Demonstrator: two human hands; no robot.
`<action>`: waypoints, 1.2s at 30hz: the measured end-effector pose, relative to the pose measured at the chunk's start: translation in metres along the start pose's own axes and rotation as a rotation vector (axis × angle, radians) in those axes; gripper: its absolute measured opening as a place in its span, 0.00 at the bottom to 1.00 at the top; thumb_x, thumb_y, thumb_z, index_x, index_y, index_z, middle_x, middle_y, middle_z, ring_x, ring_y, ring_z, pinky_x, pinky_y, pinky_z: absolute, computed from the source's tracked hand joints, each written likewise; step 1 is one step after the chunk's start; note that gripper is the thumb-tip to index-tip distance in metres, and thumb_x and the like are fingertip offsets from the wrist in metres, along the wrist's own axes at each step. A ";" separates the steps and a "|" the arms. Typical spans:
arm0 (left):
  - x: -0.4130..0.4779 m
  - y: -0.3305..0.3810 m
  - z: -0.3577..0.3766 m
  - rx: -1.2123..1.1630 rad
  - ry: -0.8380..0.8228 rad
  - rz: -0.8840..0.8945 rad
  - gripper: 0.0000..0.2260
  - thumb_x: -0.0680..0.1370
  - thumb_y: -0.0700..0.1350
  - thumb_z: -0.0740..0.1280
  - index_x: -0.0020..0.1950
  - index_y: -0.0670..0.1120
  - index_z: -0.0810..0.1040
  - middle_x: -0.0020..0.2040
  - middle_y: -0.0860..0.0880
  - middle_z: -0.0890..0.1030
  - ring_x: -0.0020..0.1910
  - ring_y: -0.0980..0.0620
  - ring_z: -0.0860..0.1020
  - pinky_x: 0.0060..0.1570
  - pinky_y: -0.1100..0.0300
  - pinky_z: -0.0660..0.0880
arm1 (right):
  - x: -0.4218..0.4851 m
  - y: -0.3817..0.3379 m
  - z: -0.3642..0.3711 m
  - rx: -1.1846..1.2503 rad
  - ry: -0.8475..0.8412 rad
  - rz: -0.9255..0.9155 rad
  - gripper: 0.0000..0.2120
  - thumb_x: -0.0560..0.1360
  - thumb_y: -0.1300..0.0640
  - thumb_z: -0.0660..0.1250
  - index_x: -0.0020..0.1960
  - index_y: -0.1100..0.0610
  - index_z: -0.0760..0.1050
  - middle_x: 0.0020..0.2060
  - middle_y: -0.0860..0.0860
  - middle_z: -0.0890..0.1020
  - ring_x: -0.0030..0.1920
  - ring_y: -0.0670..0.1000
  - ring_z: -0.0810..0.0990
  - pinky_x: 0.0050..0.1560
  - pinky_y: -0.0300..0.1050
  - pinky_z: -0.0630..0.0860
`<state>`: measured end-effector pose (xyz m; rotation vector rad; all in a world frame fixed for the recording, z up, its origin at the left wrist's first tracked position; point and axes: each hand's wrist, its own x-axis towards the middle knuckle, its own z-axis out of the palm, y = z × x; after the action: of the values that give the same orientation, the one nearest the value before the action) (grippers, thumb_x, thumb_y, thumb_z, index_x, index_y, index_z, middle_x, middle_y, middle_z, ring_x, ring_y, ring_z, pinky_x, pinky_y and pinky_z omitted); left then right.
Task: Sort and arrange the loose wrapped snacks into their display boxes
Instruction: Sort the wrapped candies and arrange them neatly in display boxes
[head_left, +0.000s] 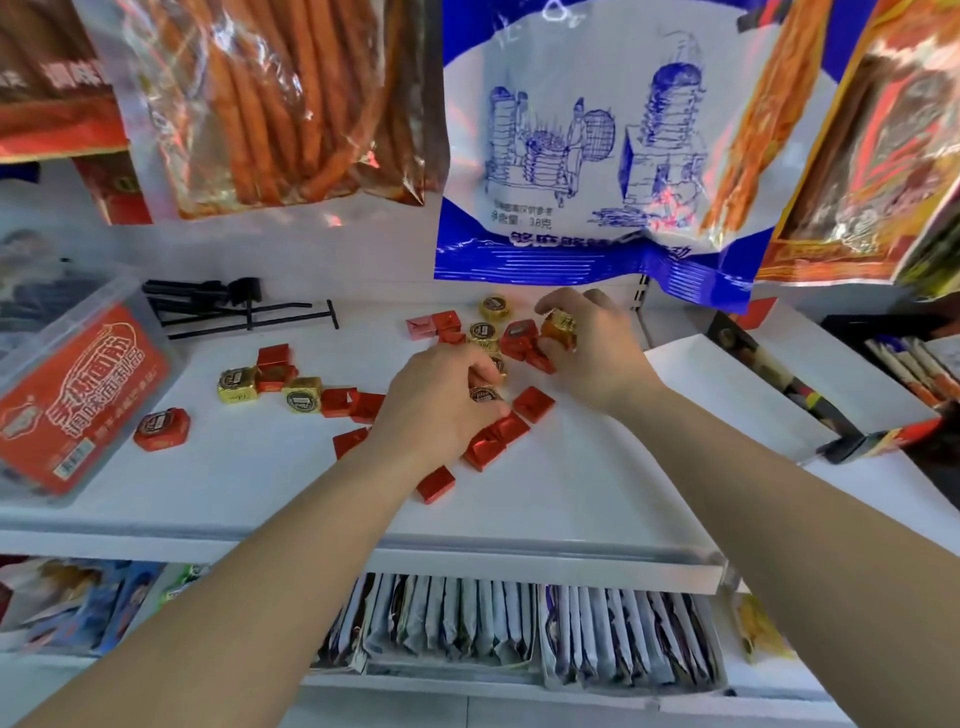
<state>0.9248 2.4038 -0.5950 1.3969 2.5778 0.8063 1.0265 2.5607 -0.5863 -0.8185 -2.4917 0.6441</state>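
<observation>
Several loose wrapped snacks lie scattered on the white shelf (571, 499): red foil squares (533, 402) and gold foil squares (237, 384) with round dark labels. My left hand (441, 405) rests palm down on the middle of the pile, its fingers curled round a gold snack (485, 395). My right hand (592, 348) is farther back and to the right, pinching an orange-gold snack (560, 328) just above the shelf. One red snack (162, 429) lies apart at the left, beside a clear plastic display box with a red label (78, 405).
Big bags of snack sticks (291, 104) and a blue-and-white bag (587, 145) hang low over the back of the shelf. Black metal hooks (228, 306) lie at the back left. A white box (727, 395) stands at the right. Packets fill the shelf below (519, 629).
</observation>
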 end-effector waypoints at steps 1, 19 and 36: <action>0.001 0.000 -0.001 -0.033 -0.017 -0.010 0.14 0.73 0.51 0.75 0.57 0.55 0.78 0.55 0.56 0.80 0.53 0.57 0.78 0.55 0.59 0.77 | 0.004 0.000 0.002 -0.004 -0.040 0.011 0.18 0.75 0.57 0.72 0.63 0.52 0.73 0.59 0.51 0.75 0.56 0.50 0.75 0.46 0.36 0.70; 0.035 0.012 0.015 0.141 0.011 0.011 0.21 0.75 0.52 0.72 0.67 0.54 0.72 0.63 0.50 0.76 0.60 0.50 0.77 0.58 0.55 0.78 | -0.030 0.014 -0.015 0.028 -0.096 0.043 0.21 0.70 0.53 0.78 0.58 0.46 0.73 0.61 0.48 0.73 0.57 0.48 0.73 0.44 0.29 0.69; -0.019 0.130 0.039 -0.480 -0.057 0.112 0.11 0.71 0.40 0.77 0.46 0.54 0.80 0.44 0.57 0.82 0.43 0.59 0.80 0.41 0.67 0.73 | -0.104 0.110 -0.147 -0.004 0.392 0.294 0.23 0.73 0.59 0.74 0.64 0.53 0.70 0.58 0.55 0.73 0.54 0.52 0.72 0.49 0.40 0.65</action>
<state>1.0464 2.4612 -0.5672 1.3869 2.0804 1.2743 1.2278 2.6167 -0.5562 -1.1989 -2.0402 0.5137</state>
